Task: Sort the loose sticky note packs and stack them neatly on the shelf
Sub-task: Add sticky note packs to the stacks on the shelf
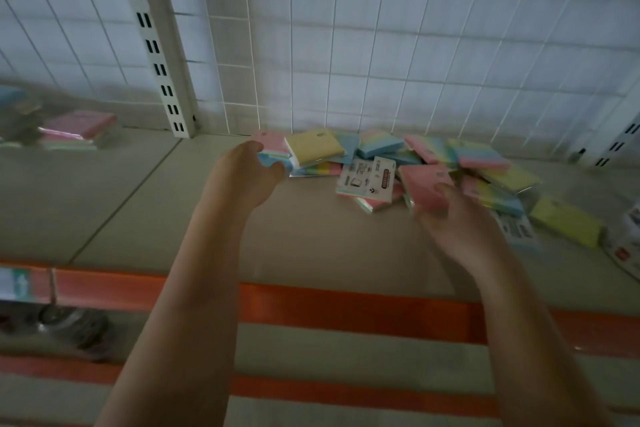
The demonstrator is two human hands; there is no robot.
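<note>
A loose heap of pastel sticky note packs [429, 163] lies on the beige shelf [311, 239] against the wire grid back. My left hand [242, 177] grips a pink-and-blue pack [268, 149] at the heap's left end. My right hand [457, 222] holds a pink pack [427, 189] at the front of the heap, thumb on top. A yellow pack [313, 147] sits just right of my left hand. One pack [367, 184] lies with its white label side up between my hands.
A stack of packs [81, 130] stands on the neighbouring shelf section at the far left. A slotted white upright [152, 45] divides the sections. The shelf's orange front strip [311, 305] runs below my arms. More packs [568, 222] trail off to the right.
</note>
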